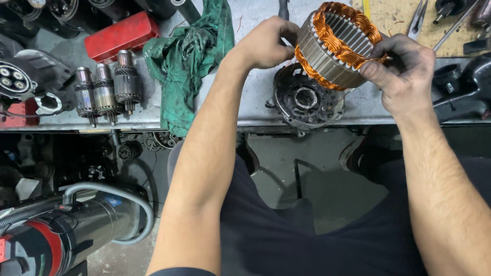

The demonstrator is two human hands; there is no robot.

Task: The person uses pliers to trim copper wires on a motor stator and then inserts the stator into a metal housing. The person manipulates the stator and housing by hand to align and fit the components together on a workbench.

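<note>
A: State the condition of both hands.

B: The left hand (pixel 266 43) is closed on the near-left rim of the stator ring (pixel 335 46), fingers curled against its laminated steel wall. The right hand (pixel 401 66) is closed on the opposite rim, thumb laid over the copper windings (pixel 348 30). Neither hand has a free finger spread; both are committed to the one part.

A: Where is the stator ring?

B: Raised clear of the table (pixel 245 102), tilted so that its open bore faces the camera. A two-point grip on opposite rims likely keeps pressure off the windings and lets the slots be inspected.

A: Position the remaining items relative to the stator ring.

B: Directly below it, resting on the table, is a dark cast housing (pixel 305 99) with a central bearing seat, open side up, probably so the ring can be matched to it. Left of the stator ring, beyond the left hand, a crumpled green rag (pixel 186 56) hangs over the table edge. Further left stand three armatures (pixel 105 92) in a row, near a red box (pixel 120 36). Right of the stator ring lie black housing parts (pixel 463 87); above and right, hand tools (pixel 419 15) on a board. Well below and left, on the floor, sits a cylindrical machine with a grey hose (pixel 110 197).
</note>
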